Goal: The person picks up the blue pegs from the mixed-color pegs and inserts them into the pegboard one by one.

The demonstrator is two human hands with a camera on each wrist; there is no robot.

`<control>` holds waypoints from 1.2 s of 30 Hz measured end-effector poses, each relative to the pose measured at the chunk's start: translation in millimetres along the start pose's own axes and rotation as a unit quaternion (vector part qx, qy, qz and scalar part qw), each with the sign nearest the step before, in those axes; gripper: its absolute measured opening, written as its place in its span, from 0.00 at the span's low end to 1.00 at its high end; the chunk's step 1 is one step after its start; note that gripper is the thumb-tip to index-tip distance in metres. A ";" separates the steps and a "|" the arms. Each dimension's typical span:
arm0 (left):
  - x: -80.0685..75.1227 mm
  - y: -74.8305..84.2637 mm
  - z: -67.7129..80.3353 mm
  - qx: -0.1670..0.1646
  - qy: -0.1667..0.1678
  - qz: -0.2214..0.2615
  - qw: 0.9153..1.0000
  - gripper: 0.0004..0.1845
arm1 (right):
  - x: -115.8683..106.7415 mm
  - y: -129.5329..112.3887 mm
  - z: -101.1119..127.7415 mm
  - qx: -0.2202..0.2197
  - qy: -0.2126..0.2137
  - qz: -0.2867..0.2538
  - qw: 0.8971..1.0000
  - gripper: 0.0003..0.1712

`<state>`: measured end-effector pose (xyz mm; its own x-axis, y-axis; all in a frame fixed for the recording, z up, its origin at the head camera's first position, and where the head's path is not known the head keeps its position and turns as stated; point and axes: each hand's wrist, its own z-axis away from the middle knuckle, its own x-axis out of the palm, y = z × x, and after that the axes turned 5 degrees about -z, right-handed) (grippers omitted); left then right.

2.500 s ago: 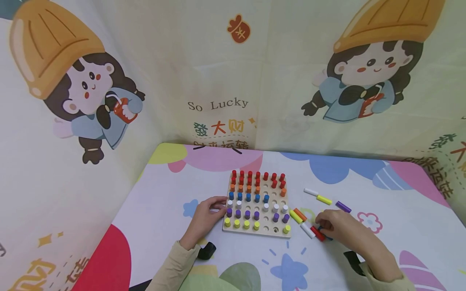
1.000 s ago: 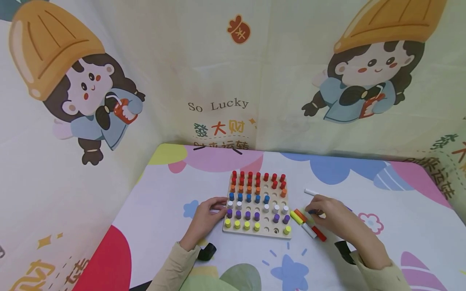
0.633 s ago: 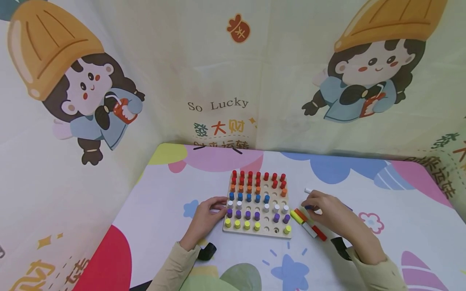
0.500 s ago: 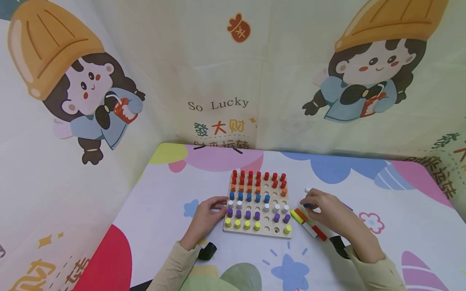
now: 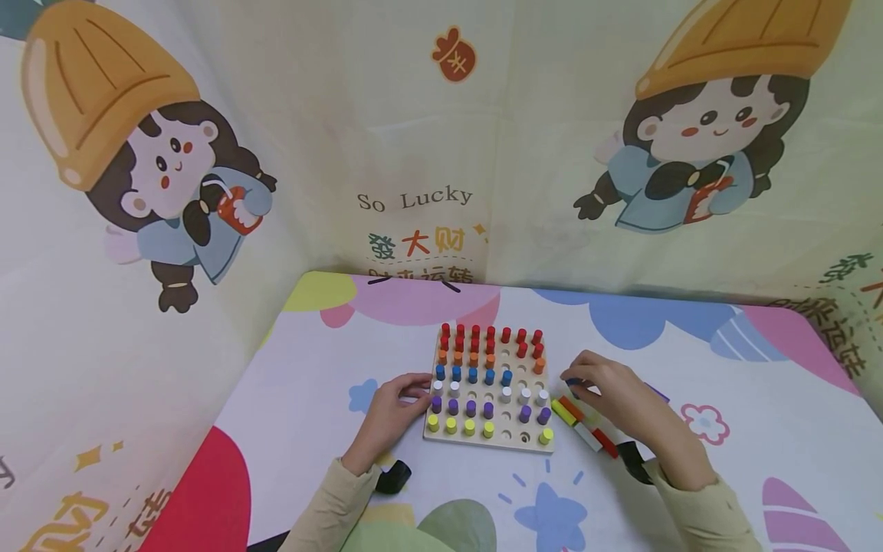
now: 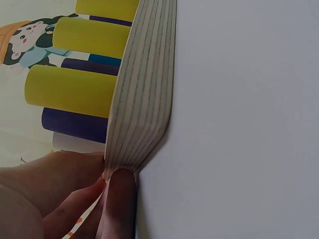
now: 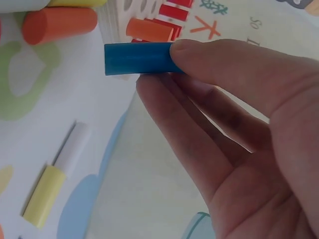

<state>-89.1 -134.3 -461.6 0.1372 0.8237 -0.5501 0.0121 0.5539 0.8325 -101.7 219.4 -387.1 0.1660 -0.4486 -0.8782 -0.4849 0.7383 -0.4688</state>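
Since 2.5 s ago, the right hand (image 5: 610, 391) has left the loose pegs at the near right and come up beside the board's (image 5: 488, 441) right edge, now carrying a blue peg (image 7: 137, 59).

Largest comes the table (image 5: 310, 368), under a smooth printed cloth of coloured blobs and flowers. On it lies the square wooden board, its layered plywood edge plain in the left wrist view, with round holes and rows of upright pegs: red at the far side, then orange, blue, white, purple, yellow nearest. Several holes stand bare.

Left hand (image 5: 389, 410) grips the board's near-left corner, fingertips (image 6: 119, 199) curled against the edge, as it did earlier.

Right hand pinches the blue peg between thumb and fingers. That peg is a short smooth cylinder, held just above the cloth with its long axis level, free end pointing at the board.

Loose pegs lie flat on the cloth near the right hand: yellow (image 5: 562, 412), orange (image 5: 571, 406), white (image 5: 588, 437), red (image 5: 607, 445) and purple (image 5: 657, 393).
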 end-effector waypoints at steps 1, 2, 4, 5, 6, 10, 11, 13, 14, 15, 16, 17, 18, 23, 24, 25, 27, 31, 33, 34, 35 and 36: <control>0.2 0.0 -0.2 -0.004 0.000 0.001 1.000 0.19 | 0.3 -0.2 -0.6 -0.001 0.002 -0.002 1.000 0.13; 0.2 -0.1 -0.3 -0.004 0.000 0.000 1.000 0.19 | 0.6 -0.7 -1.2 -0.003 0.005 -0.003 1.000 0.13; 0.3 -0.3 -0.3 -0.004 -0.001 -0.002 1.000 0.19 | 0.9 -1.6 -2.4 -0.007 0.010 -0.006 1.000 0.13; 0.3 -0.2 -0.4 -0.004 -0.002 -0.002 1.000 0.19 | 1.0 -2.2 -2.9 -0.009 0.013 -0.007 1.000 0.13; 0.3 -0.2 -0.4 -0.004 -0.002 -0.002 1.000 0.19 | 1.1 -2.6 -3.3 -0.010 0.016 -0.008 1.000 0.13; 0.1 0.5 0.1 -0.008 -0.002 -0.002 1.000 0.18 | 2.1 -4.2 -5.9 -0.017 0.025 -0.010 1.000 0.14; 0.1 0.5 0.2 -0.009 -0.002 -0.002 1.000 0.18 | 2.5 -4.5 -6.6 -0.019 0.027 -0.011 0.999 0.14; 0.1 0.5 0.5 -0.008 -0.001 -0.002 1.000 0.18 | 3.2 -5.0 -7.7 -0.022 0.031 -0.010 0.999 0.14; 0.2 0.4 0.5 -0.008 -0.001 -0.002 1.000 0.18 | 3.6 -5.2 -8.2 -0.024 0.034 -0.009 0.999 0.14; 0.2 0.3 0.6 -0.007 -0.001 -0.001 1.000 0.18 | 4.1 -5.5 -8.8 -0.025 0.036 -0.009 0.999 0.15; 0.2 0.3 0.6 -0.006 0.000 -0.001 1.000 0.18 | 4.6 -5.6 -9.3 -0.027 0.037 -0.008 0.999 0.15; 0.2 0.3 0.6 -0.006 0.000 0.000 1.000 0.18 | 5.2 -5.9 -10.0 -0.027 0.038 -0.008 0.999 0.15; 0.3 0.3 0.5 -0.006 -0.001 -0.001 1.000 0.18 | 5.7 -5.8 -10.5 -0.027 0.039 -0.007 0.999 0.15; 0.4 -0.1 0.0 -0.008 -0.002 -0.007 1.000 0.18 | 7.9 -6.8 -14.2 -0.024 0.040 -0.015 0.999 0.15; 0.5 -0.3 -0.1 -0.008 -0.002 -0.008 1.000 0.18 | 8.2 -7.0 -15.0 -0.023 0.040 -0.019 0.999 0.15; 0.5 -0.4 -0.2 -0.008 -0.002 -0.008 1.000 0.18 | 8.4 -7.5 -15.8 -0.022 0.040 -0.022 0.999 0.15; 0.5 -0.4 -0.3 -0.009 -0.003 -0.008 1.000 0.18 | 9.2 -7.9 -17.5 -0.020 0.039 -0.030 0.999 0.14; 0.6 -0.4 -0.4 -0.008 -0.002 -0.007 1.000 0.18 | 10.8 -8.9 -20.9 -0.016 0.036 -0.041 0.998 0.14; 0.7 -0.3 -0.4 -0.007 -0.003 -0.007 1.000 0.18 | 11.7 -8.8 -22.2 -0.017 0.035 -0.046 0.998 0.14; 0.7 -0.3 -0.5 -0.006 -0.003 -0.007 1.000 0.18 | 12.0 -8.9 -22.7 -0.018 0.035 -0.050 0.998 0.14; 0.7 -0.2 -0.5 -0.006 -0.003 -0.006 1.000 0.18 | 12.2 -8.9 -23.3 -0.020 0.035 -0.052 0.998 0.14; 0.7 -0.2 -0.7 -0.006 -0.003 -0.005 1.000 0.18 | 12.4 -9.0 -23.8 -0.021 0.035 -0.056 0.998 0.14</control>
<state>-89.6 -133.7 -462.2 0.1429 0.8176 -0.5578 0.0019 0.5633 0.8262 -115.7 195.2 -391.5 0.1620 -0.5628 -0.8106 -0.5017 0.6603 -0.5588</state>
